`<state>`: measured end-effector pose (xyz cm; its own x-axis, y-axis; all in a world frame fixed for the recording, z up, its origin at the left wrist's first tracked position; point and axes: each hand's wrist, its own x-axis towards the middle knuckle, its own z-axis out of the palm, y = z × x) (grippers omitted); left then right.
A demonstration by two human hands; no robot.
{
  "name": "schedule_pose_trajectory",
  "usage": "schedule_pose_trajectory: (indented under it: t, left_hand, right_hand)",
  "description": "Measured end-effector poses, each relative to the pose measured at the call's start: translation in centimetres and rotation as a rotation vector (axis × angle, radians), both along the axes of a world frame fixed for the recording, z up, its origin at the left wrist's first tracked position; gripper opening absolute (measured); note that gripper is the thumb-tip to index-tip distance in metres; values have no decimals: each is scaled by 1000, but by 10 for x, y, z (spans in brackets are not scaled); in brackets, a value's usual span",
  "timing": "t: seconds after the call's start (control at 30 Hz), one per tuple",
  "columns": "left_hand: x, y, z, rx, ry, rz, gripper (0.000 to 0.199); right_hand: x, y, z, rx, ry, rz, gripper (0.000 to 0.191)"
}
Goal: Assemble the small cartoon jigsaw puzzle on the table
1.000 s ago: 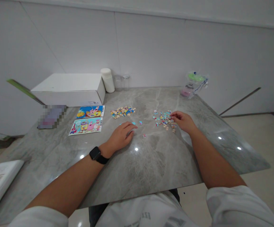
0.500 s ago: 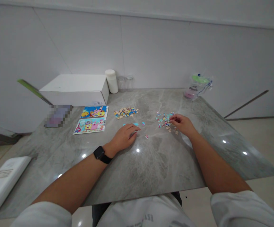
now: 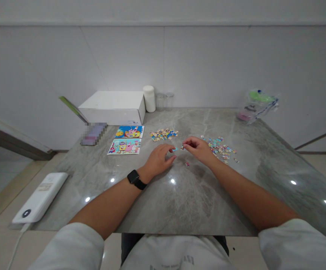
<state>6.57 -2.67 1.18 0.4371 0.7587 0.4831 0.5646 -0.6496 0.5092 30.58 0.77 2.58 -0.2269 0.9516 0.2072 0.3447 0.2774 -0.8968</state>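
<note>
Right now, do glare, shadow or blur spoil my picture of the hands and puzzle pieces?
Head view: small glare spots on the grey table, none on the left hand or right hand; faint, soft shadow below the right hand; puzzle pieces too small and soft to read each print; pixelation masking a flat item beside the picture cards.

Puzzle pieces (image 3: 222, 148) partly behind right hand (image 3: 199, 148)

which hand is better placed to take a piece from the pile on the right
Probably the right hand: it is beside that pile, while the left hand is farther off. The right is at a small piece, though, perhaps pinching it.
</note>
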Motion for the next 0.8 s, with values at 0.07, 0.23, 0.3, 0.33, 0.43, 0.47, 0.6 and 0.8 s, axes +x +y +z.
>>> schedule_pose_trajectory:
  t: [0.07, 0.23, 0.3, 0.33, 0.43, 0.47, 0.6, 0.8]
  left_hand:
    - [-2, 1, 1, -1, -5, 13, 26]
    - [-1, 5, 0, -9, 10, 3, 24]
    - [0, 6, 0, -14, 22, -7, 22]
    - [1, 6, -1, -14, 28, -12, 21]
    - [2, 6, -1, -4, 35, -29, 18]
    - [2, 5, 0, 0, 29, -32, 17]
    - [1, 3, 4, 6, -2, -30, 15]
    - [-4, -2, 10, -69, 102, -65, 17]
  right_hand:
    - [-15, 2, -9, -8, 63, 6, 29]
    - [-28, -5, -22, -14, 59, 22, 29]
    - [-26, -10, -21, -3, 59, 14, 27]
    - [-24, -13, -21, -1, 62, 13, 26]
    - [-21, -17, -19, -6, 66, 25, 24]
    - [-21, -17, -19, -8, 67, 28, 23]
    - [-21, -17, -21, 21, 53, 29, 23]
    - [-16, -17, -22, 99, 25, -23, 19]
